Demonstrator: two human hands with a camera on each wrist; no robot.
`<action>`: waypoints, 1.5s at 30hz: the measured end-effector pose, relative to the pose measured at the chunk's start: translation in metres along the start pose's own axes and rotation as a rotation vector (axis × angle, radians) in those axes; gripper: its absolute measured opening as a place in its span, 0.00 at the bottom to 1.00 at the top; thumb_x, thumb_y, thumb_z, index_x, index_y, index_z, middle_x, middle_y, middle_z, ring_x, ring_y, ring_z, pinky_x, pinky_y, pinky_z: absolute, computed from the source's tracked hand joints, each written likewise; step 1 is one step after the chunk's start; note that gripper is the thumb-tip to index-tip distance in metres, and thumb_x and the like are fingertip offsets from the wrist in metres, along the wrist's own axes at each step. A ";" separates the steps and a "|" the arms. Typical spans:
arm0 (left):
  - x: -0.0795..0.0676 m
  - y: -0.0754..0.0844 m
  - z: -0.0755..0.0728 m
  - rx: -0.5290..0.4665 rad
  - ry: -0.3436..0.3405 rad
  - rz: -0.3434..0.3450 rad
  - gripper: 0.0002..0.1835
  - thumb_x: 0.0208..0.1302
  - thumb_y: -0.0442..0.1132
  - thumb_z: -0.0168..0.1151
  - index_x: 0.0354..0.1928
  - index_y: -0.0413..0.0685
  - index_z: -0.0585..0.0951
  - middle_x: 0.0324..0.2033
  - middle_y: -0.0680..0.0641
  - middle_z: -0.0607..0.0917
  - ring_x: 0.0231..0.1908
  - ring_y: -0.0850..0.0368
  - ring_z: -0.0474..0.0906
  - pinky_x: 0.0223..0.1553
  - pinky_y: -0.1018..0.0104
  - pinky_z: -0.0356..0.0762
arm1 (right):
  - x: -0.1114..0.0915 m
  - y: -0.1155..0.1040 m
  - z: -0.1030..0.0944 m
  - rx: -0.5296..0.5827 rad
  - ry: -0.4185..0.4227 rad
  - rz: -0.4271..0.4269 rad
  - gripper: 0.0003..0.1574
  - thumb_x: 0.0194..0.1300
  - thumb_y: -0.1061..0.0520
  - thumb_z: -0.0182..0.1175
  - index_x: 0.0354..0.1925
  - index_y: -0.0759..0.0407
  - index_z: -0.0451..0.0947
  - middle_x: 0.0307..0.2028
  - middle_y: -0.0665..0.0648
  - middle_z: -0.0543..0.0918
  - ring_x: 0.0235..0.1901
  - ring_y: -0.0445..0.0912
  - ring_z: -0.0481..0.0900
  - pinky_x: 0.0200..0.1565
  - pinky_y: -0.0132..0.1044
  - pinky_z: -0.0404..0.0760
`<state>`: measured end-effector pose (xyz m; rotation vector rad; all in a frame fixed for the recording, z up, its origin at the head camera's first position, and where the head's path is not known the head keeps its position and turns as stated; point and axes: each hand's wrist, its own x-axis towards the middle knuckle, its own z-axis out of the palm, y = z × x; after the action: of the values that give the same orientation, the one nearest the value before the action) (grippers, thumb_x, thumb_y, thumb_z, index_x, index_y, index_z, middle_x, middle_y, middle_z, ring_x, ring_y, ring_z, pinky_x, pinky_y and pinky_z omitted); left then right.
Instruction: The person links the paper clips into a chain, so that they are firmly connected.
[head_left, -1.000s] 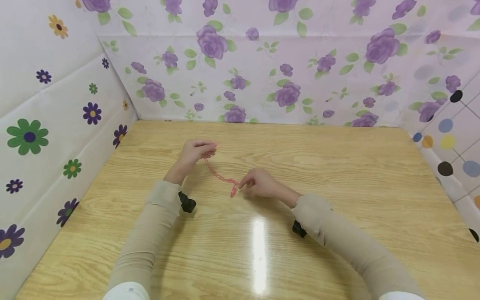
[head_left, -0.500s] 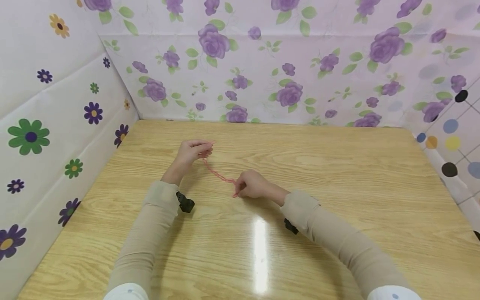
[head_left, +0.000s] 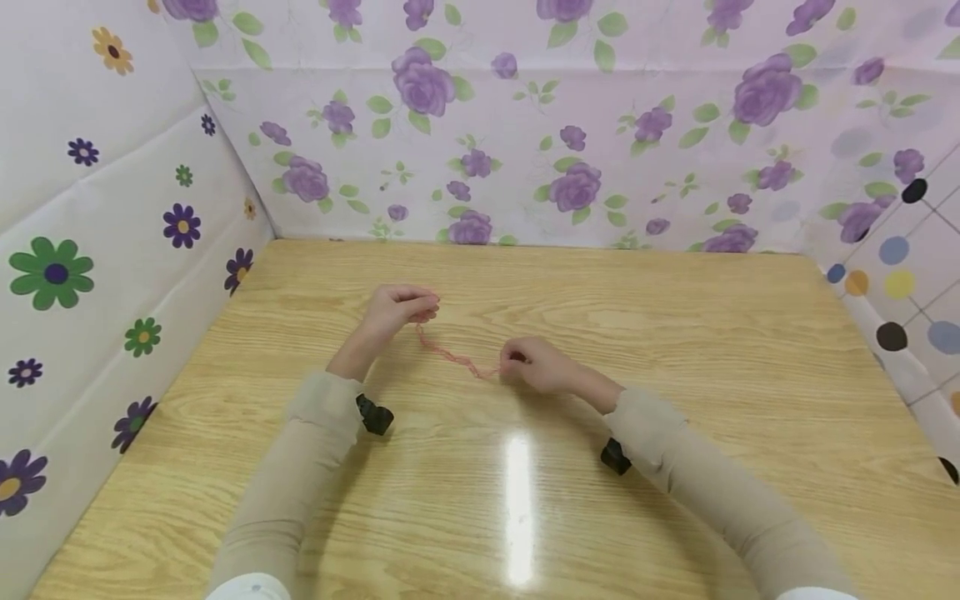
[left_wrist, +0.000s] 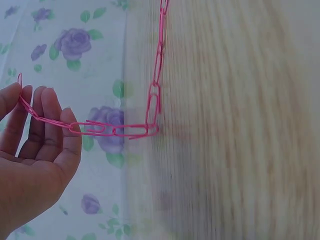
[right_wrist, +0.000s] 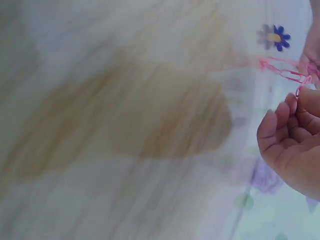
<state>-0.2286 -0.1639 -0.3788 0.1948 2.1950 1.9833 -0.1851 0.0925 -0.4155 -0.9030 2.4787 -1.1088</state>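
Observation:
A chain of pink paper clips [head_left: 452, 357] hangs between my two hands above the wooden table. One end is pinched between thumb and index finger of my left hand [head_left: 401, 307], farther back on the table. In the left wrist view the linked paper clips [left_wrist: 152, 105] cross that hand's fingers, sag to a corner and run up out of frame. My right hand [head_left: 538, 364] pinches the other end, nearer and to the right. The right wrist view shows a paper clip [right_wrist: 295, 76] at the thumb and index fingertips of this hand [right_wrist: 292, 145].
The wooden table [head_left: 675, 333] meets a wall cover with purple roses [head_left: 423, 83] at the back. A flower-print sheet [head_left: 150, 250] stands on the left, a dotted one [head_left: 900, 283] on the right. Black wrist cameras [head_left: 375, 415] hang under both cuffs.
My right hand moved in to the dangling end of the paper clip chain, took hold of it, then drew it right. The chain is stretched longer now. My left hand barely shifted.

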 end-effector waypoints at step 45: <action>-0.024 0.014 0.035 -0.072 -0.170 0.070 0.11 0.61 0.30 0.57 0.39 0.23 0.77 0.23 0.50 0.82 0.24 0.59 0.76 0.28 0.68 0.74 | -0.095 0.015 -0.054 0.240 0.050 -0.222 0.09 0.61 0.70 0.55 0.40 0.69 0.78 0.34 0.64 0.79 0.28 0.47 0.74 0.29 0.32 0.75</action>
<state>-0.1985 -0.1339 -0.3673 0.4192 2.0350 1.9976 -0.1449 0.1921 -0.3906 -1.1069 2.2590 -1.4800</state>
